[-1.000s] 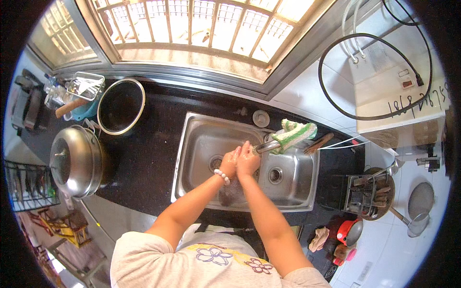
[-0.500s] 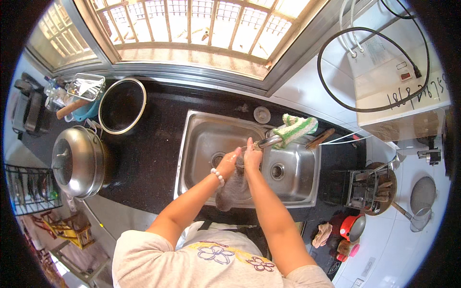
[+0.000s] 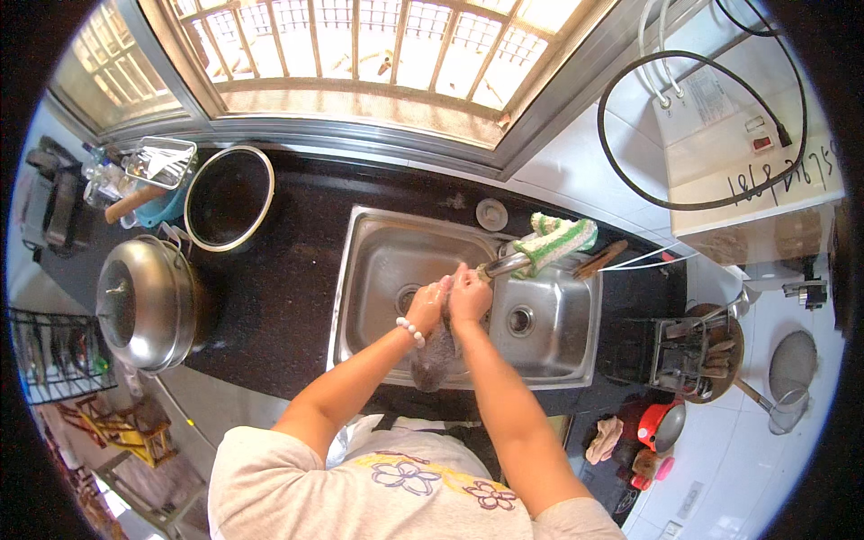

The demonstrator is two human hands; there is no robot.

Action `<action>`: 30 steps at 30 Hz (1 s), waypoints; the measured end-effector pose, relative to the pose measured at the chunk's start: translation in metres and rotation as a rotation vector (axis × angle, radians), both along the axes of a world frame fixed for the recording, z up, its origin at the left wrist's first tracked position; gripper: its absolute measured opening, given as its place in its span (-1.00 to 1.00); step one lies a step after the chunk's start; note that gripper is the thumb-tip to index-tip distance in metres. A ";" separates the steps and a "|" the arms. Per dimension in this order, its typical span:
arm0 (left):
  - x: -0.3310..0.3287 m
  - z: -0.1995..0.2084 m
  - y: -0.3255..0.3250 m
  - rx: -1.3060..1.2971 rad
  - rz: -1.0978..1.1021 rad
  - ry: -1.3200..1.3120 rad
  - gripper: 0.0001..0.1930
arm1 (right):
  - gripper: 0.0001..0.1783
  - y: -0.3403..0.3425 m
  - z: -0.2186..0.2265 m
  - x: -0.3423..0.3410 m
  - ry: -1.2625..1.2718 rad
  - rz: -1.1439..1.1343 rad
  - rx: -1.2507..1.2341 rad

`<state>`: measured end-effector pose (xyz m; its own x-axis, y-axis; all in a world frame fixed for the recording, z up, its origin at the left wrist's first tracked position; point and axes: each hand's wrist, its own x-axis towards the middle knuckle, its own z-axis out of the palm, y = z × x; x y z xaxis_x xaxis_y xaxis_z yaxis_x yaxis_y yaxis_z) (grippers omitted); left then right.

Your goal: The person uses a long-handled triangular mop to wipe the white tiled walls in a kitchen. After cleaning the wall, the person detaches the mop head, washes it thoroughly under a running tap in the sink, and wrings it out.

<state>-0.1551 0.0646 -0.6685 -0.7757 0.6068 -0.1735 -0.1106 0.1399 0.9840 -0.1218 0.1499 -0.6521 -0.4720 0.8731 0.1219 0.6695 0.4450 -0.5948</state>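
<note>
Over the left basin of the steel double sink (image 3: 355,261), both hands are closed together below the end of the faucet (image 3: 508,264). My left hand (image 3: 429,304), with a white bead bracelet (image 3: 410,331) on its wrist, grips a limp, dark grey, sheer thing (image 3: 436,360) that looks like mesh or thin cloth. The same piece is gripped by my right hand (image 3: 470,295), touching the left one. Its lower end hangs toward the sink's near rim; its exact kind is unclear. A green and white cloth (image 3: 558,243) drapes over the faucet.
A lidded steel pot (image 3: 144,301) and a round dark-centred lid or pan (image 3: 229,198) occupy the left counter. Behind the sink sits a small round dish (image 3: 491,214). A utensil rack (image 3: 684,360) stands at right, near a red pan (image 3: 661,426). A barred window (image 3: 360,54) lies beyond.
My right hand has tilted and its fingers have curled in more, toward my left hand. The grey thing's hanging end has shifted slightly right and looks narrower.
</note>
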 end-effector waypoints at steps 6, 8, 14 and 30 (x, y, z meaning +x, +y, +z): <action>-0.015 0.003 0.000 0.139 -0.028 -0.303 -0.56 | -0.58 -0.037 0.030 0.003 0.159 0.080 -0.295; -0.005 0.004 0.007 0.331 0.053 -0.510 -0.57 | -0.55 -0.016 0.024 -0.004 0.203 0.059 -0.305; -0.016 -0.018 0.002 0.185 -0.041 -0.190 -0.56 | -0.53 -0.036 0.036 -0.007 0.235 0.091 -0.191; -0.003 0.002 0.009 0.179 -0.051 -0.378 -0.62 | -0.55 -0.001 0.012 -0.004 0.194 -0.064 -0.172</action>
<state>-0.1585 0.0733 -0.6661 -0.6460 0.6891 -0.3285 -0.4655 -0.0146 0.8849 -0.1261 0.1490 -0.6403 -0.3978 0.9160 0.0516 0.5591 0.2866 -0.7780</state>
